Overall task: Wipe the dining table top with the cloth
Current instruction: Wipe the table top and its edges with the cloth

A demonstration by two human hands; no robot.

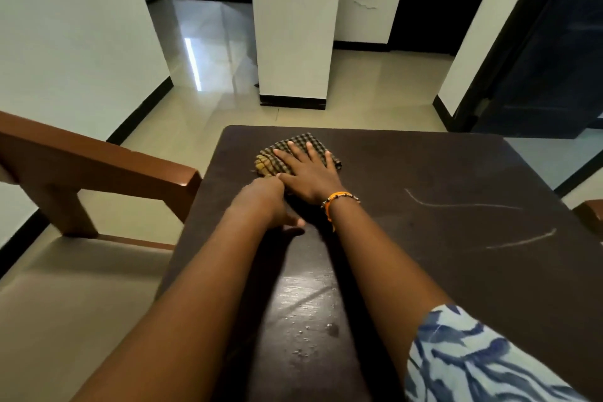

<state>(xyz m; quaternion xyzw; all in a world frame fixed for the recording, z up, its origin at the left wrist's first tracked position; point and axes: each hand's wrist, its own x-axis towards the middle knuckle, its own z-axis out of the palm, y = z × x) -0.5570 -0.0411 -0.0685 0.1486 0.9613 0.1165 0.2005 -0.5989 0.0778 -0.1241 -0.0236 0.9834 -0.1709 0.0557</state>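
A folded checked cloth (pixel 301 143), brown and tan, lies near the far left corner of the dark brown dining table (pixel 456 173). My right hand (pixel 310 173) lies flat on top of it with fingers spread, an orange bracelet at the wrist. My left hand (pixel 264 202) rests on the table just left of the right hand, fingers curled toward the cloth's near edge; whether it grips the cloth is hidden. Two pale chalky streaks (pixel 463 204) mark the table to the right. Wet spots (pixel 306 336) show on the near part.
A brown wooden chair back (pixel 98 163) stands at the table's left side. Another chair part (pixel 590 212) shows at the right edge. Beyond the table are a tiled floor, a white pillar (pixel 293 42) and a dark door (pixel 538 59).
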